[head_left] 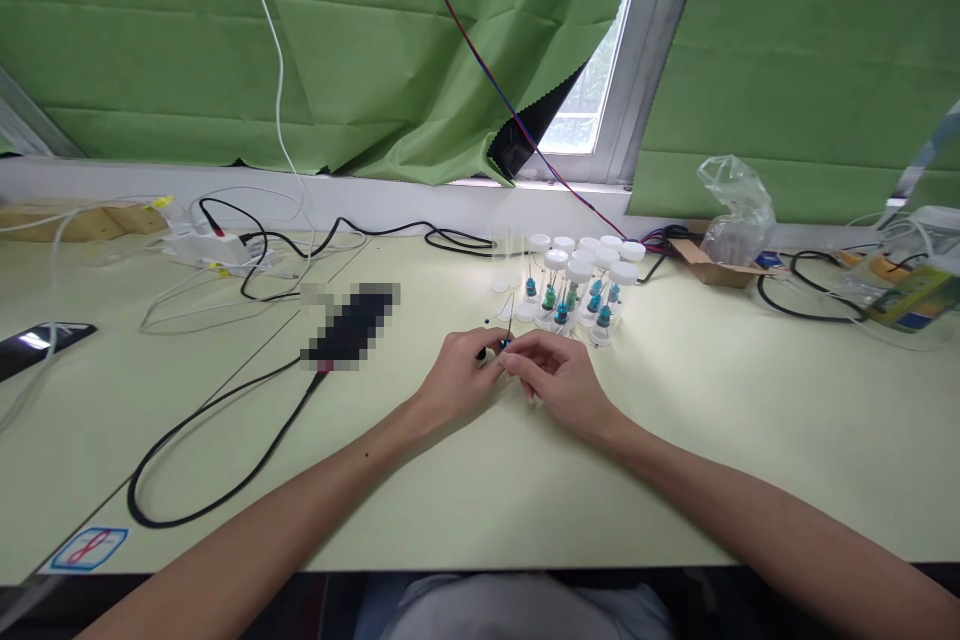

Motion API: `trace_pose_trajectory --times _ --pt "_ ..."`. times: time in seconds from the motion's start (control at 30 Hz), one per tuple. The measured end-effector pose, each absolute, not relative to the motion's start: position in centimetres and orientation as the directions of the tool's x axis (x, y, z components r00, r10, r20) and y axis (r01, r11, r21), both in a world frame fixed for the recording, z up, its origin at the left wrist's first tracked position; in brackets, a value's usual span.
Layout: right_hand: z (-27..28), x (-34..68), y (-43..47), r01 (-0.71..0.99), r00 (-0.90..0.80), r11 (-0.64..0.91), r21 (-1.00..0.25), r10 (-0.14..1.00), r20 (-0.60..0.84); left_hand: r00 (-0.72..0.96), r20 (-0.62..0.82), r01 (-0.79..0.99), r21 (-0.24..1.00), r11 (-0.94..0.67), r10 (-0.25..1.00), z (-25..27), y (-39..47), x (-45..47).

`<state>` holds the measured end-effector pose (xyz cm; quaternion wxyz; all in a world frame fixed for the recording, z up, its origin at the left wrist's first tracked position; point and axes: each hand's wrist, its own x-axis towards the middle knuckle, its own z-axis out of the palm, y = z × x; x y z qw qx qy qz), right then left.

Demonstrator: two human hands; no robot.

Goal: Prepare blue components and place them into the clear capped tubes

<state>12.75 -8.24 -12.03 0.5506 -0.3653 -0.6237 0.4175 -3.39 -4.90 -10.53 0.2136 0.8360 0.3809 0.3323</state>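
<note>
My left hand (pixel 461 370) and my right hand (pixel 562 380) meet just above the table, fingertips pinched together. Between them is a small blue piece (pixel 507 344) with a thin dark stalk pointing up; my fingers hide most of it, and its kind is unclear. Right behind my hands stands a cluster of several clear vials (pixel 602 320) with white caps, each upright. Small blue or green pieces with thin dark stalks are inside them. Clear tubes without visible caps (pixel 510 260) stand at the cluster's back left. A tiny dark bit (pixel 487 321) lies behind my left hand.
Left of my hands lies a pixelated dark device (pixel 352 325) on a looping black cable (pixel 133 480). A white power strip (pixel 206 245) with tangled cords is at the back left. An open cardboard box (pixel 705 265) with a plastic bag (pixel 735 210) stands back right.
</note>
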Motion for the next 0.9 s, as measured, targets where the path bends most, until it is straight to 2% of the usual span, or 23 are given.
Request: trace_pose_trajectory --times 0.3,0.9 --pt "-11.64 12.63 -8.56 0.099 -0.113 0.429 -0.898 0.902 0.418 0.492 0.389 0.507 0.599 -0.619 0.779 -10.72 -4.75 -3.42" --pt "-12.08 12.85 -8.47 0.295 -0.187 0.608 -0.737 0.793 0.58 0.515 0.411 0.502 0.567 -0.653 0.752 -10.73 -4.86 -3.26"
